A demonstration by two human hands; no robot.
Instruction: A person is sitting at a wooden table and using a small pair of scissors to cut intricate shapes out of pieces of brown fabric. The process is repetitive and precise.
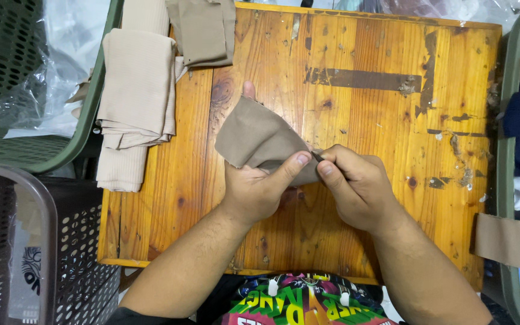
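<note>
Cloth is what we hold in the head view: a small taupe fabric piece (260, 139) above the wooden worktop (368, 108). Our left hand (254, 192) is closed on its lower edge, and the piece extends up and left from this grip. Our right hand (356, 186) pinches a thin dark tool at the right edge. A green basket (94, 96) at left holds clear plastic; folded beige fabric pieces (136, 90) lie beside it.

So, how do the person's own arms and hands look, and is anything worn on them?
Both forearms are bare, with dark hair and no sleeves in view. The left hand and right hand wear no gloves; no rings or watch are visible. Nails are short.
</note>
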